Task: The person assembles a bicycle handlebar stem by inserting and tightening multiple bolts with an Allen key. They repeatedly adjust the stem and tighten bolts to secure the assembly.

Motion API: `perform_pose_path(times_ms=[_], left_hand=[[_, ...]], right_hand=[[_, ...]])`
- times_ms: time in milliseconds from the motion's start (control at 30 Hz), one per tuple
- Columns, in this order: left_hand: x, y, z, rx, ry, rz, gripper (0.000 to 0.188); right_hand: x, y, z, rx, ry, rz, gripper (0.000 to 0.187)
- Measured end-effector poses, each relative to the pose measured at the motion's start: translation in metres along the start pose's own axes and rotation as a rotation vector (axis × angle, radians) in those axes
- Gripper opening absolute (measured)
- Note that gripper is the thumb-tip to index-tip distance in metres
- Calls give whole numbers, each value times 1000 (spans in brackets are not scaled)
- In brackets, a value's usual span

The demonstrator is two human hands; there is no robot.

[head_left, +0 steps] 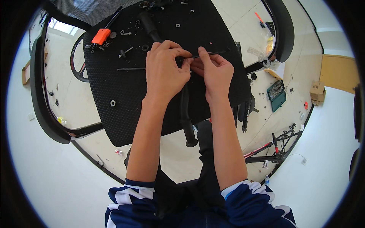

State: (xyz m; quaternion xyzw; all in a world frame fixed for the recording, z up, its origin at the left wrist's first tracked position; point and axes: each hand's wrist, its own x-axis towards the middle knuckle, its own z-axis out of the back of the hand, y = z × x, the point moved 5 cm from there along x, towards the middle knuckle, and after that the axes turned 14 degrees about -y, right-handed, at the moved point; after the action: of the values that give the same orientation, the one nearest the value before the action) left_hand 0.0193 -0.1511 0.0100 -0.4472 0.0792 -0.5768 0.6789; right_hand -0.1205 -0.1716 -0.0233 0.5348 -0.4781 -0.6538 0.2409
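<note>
Both my hands meet above a black chair seat (125, 125), over a black bicycle handlebar (184, 104) with rubber grips. My right hand (215, 72) is closed, pinching a thin dark rod (218, 52) between thumb and fingers. My left hand (165, 70) is closed with thumb and index finger together at a small dark part (179, 59) near the rod's left end; what that part is, I cannot make out. Another thin rod (131, 69) lies left of my left hand. A hex nut (113, 103) rests alone on the seat's left side.
An orange-handled tool (101, 36), a bolt (126, 33) and several washers lie on the far part of the seat. Armrests (49, 95) flank it. On the floor are a green case (276, 95) of small parts, a bicycle frame (272, 146) and cardboard boxes (317, 91).
</note>
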Motion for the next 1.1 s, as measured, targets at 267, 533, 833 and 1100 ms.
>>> perform_pose_path(times_ms=[267,533,833,1100], left_hand=[[5,-4,11,80,66,-94,15],[1,-3,4,44,-23,9,11],[2,-4,8,118,33,-6,14],[3,-7,7,97,-14,20,14]], right_hand=[[4,2,1,294,184,-93,26],[2,13,-1,224,195,48,37],[7,9,-2,236,202,-53,27],[9,-2,-4,298,146,-94,20]])
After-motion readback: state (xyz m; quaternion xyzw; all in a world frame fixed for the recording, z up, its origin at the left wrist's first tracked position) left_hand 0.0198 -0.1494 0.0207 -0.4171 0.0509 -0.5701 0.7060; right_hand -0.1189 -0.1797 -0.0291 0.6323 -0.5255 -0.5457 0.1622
